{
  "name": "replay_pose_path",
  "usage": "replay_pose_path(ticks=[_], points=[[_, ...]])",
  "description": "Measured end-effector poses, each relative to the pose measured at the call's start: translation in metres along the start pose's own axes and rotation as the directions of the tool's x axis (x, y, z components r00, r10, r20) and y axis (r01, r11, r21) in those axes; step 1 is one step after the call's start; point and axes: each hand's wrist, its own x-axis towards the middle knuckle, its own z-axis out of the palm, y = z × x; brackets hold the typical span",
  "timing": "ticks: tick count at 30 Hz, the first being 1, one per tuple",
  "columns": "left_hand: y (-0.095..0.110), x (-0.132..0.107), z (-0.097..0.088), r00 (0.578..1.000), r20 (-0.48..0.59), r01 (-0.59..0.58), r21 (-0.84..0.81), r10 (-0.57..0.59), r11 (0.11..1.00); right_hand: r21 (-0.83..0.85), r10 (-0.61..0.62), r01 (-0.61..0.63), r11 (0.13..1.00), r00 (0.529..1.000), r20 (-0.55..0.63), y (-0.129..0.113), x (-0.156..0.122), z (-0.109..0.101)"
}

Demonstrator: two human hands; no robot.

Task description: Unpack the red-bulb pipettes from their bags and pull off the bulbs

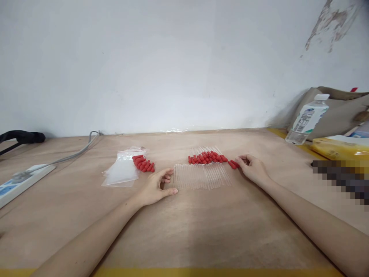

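A row of clear thin tubes (201,177) lies side by side on the table in front of me. At its left end my left hand (158,186) is open, thumb and fingers apart beside the outermost tube. Red rubber bulbs (206,157) lie heaped along the far ends, with more clear tubes (211,149) reaching out behind them. My right hand (250,167) is closed in a pinch at a small red rubber bulb (235,164) just right of the heap. Its fingertips partly cover that bulb.
Left of the tubes are clear plastic bags (122,171) with several red bulbs (143,164) at their edge. A power strip (25,182) with a grey cable lies far left. A water bottle (308,119) and yellow package (340,150) stand right, and a wall (173,69) closes the back.
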Motion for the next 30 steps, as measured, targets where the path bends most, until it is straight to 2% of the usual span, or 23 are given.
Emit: replay_pose_path(ticks=[5, 13, 19, 26, 30], points=[[0.0, 0.001, 0.003, 0.998, -0.007, 0.06, -0.006, -0.06, 0.998, 0.043, -0.001, 0.0, 0.999, 1.0, 0.028, 0.001, 0.0, 0.002], [0.008, 0.001, 0.003, 0.998, -0.046, 0.037, 0.107, -0.032, 0.994, 0.119, -0.088, 0.074, 0.99, 0.989, 0.121, 0.011, 0.001, 0.007], [0.005, 0.0, 0.003, 0.998, -0.056, 0.012, 0.108, -0.006, 0.994, 0.168, -0.109, 0.091, 0.982, 0.989, 0.103, 0.016, 0.003, 0.009], [0.006, 0.0, 0.003, 0.999, -0.042, 0.011, 0.121, -0.006, 0.993, 0.075, -0.117, 0.112, 0.991, 0.99, 0.076, 0.01, 0.001, 0.005], [0.009, 0.0, 0.003, 0.997, -0.078, -0.011, 0.11, 0.02, 0.994, 0.101, -0.084, 0.082, 0.992, 0.996, 0.024, 0.01, 0.002, 0.007]])
